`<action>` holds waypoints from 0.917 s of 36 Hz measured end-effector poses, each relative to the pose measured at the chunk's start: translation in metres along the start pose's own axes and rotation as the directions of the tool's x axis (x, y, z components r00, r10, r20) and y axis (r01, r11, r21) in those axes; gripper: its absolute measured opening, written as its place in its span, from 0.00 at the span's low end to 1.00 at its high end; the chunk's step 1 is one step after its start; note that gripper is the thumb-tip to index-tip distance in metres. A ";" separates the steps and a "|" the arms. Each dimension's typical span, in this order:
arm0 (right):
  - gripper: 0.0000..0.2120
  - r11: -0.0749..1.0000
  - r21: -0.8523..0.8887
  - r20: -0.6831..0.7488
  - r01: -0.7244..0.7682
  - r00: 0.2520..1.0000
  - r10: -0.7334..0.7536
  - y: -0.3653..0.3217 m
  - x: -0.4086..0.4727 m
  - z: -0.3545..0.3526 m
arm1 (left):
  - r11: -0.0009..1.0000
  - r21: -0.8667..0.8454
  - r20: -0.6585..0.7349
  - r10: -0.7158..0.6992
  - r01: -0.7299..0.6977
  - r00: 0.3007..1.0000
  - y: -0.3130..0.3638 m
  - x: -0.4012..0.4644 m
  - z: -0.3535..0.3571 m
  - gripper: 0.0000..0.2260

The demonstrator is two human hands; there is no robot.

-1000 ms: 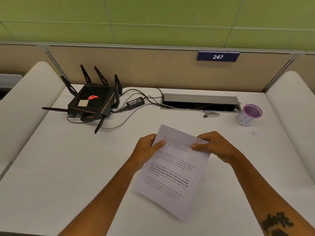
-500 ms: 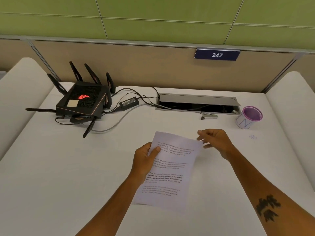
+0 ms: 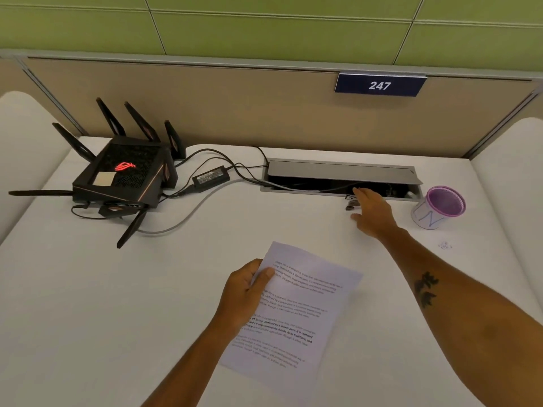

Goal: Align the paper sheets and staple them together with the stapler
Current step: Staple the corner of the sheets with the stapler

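The printed paper sheets [image 3: 296,312] are held as one stack just above the white desk, near its front middle. My left hand [image 3: 245,292] is shut on the stack's upper left edge, thumb on top. My right hand [image 3: 374,214] is stretched out to the back of the desk, fingers spread, lying over the small grey stapler [image 3: 351,202]. Only the stapler's left end shows past the fingers. I cannot tell whether the fingers have closed around it.
A black router [image 3: 126,174] with antennas, its power brick [image 3: 211,177] and cables fill the back left. An open cable tray [image 3: 340,179] runs along the back, right behind the stapler. A purple-rimmed cup [image 3: 437,208] stands to the right of my right hand.
My right hand let go of the sheets' top right corner and reached back over the stapler. My left hand stayed shut on the sheets, which turned slightly.
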State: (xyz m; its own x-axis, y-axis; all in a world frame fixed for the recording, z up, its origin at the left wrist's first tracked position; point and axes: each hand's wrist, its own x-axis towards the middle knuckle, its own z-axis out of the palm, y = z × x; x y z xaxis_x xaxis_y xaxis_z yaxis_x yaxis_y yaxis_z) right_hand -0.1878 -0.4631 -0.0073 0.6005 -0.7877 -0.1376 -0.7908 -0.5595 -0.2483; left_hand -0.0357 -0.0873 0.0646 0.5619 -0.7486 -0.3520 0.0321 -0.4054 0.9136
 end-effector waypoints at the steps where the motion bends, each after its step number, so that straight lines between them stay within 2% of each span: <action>1: 0.36 1.000 -0.029 0.004 0.010 1.000 -0.010 0.000 0.003 0.000 | 1.000 0.012 0.013 0.007 -0.007 1.000 0.000 0.000 0.001 0.08; 5: 0.29 0.991 -0.118 -0.028 0.066 0.997 -0.070 -0.001 0.009 0.001 | 0.999 0.037 0.050 0.038 -0.040 0.998 0.003 0.001 0.003 0.07; 7: 0.24 0.991 -0.106 -0.054 0.079 0.995 -0.085 -0.001 0.008 0.004 | 0.999 0.033 0.062 0.032 -0.034 0.998 0.004 0.001 0.003 0.07; 15: 0.18 0.998 0.033 -0.104 0.056 0.993 -0.052 -0.002 -0.017 0.010 | 0.999 0.040 0.065 0.031 -0.034 0.997 0.004 -0.001 -0.001 0.07; 19: 0.18 0.973 0.230 -0.092 -0.020 0.995 0.042 -0.013 -0.038 0.013 | 0.998 0.042 0.038 0.054 -0.056 0.998 0.010 -0.004 -0.004 0.05; 21: 0.17 0.921 0.387 -0.057 -0.036 0.996 0.063 -0.020 -0.049 0.014 | 0.997 0.030 0.016 0.069 -0.069 0.998 0.013 -0.005 -0.006 0.03; 23: 0.16 0.821 0.567 -0.016 -0.062 0.996 0.086 -0.032 -0.062 0.009 | 0.996 0.020 -0.010 0.082 -0.082 0.997 0.016 -0.006 -0.010 0.03; 25: 0.15 0.734 0.674 0.026 -0.081 0.996 0.086 -0.048 -0.078 0.001 | 0.996 0.015 -0.031 0.085 -0.085 0.996 0.020 -0.007 -0.014 0.03; 29: 0.13 0.628 0.776 0.073 -0.057 0.997 0.001 -0.079 -0.112 -0.018 | 0.995 0.022 -0.027 0.098 -0.098 0.995 0.026 -0.008 -0.024 0.05; 33: 0.14 0.579 0.814 0.120 -0.044 0.988 -0.094 -0.101 -0.139 -0.043 | 0.994 0.027 -0.012 0.104 -0.104 0.994 0.031 -0.012 -0.035 0.07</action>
State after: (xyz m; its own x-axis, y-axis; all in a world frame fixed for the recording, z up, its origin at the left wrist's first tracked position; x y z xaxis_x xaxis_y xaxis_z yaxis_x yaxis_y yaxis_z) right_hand -0.1968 -0.3085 0.0780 0.6823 -0.6947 -0.2277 -0.3873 -0.0793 -0.9185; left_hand -0.0128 -0.0729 0.1047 0.5723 -0.7803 -0.2521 -0.0490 -0.3394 0.9394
